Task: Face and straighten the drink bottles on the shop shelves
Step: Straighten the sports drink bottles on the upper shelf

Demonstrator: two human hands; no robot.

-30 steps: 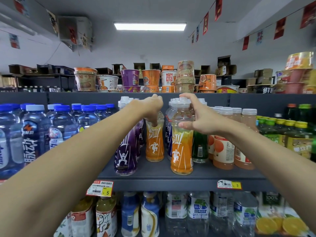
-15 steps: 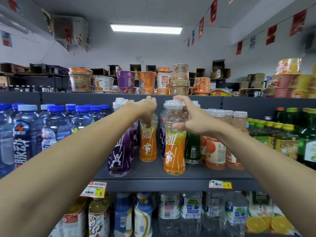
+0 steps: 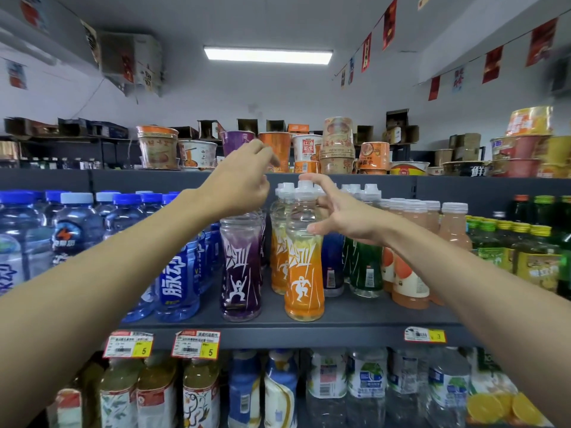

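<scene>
On the grey middle shelf [image 3: 355, 319] a purple drink bottle [image 3: 240, 273] and an orange drink bottle [image 3: 304, 282] stand upright at the front edge, labels facing me. A second orange bottle [image 3: 278, 267] stands behind them. My left hand [image 3: 244, 180] hovers above the purple bottle with loosely curled fingers, holds nothing and hides that bottle's cap. My right hand [image 3: 340, 211] is spread beside the front orange bottle's neck, its thumb touching the shoulder and its forefinger reaching up by the white cap.
Blue sports drinks [image 3: 177, 273] and water bottles [image 3: 74, 230] fill the shelf's left. Green bottles [image 3: 366, 273] and peach juice bottles [image 3: 408, 279] stand to the right. Noodle cups [image 3: 338, 143] sit on the shelf above. Price tags [image 3: 196, 344] hang on the edge, over more bottles [image 3: 327, 381] below.
My left hand has let go of the rear orange bottle's top and risen above the purple bottle. My right hand's fingers have opened off the front orange bottle. The view has shifted left.
</scene>
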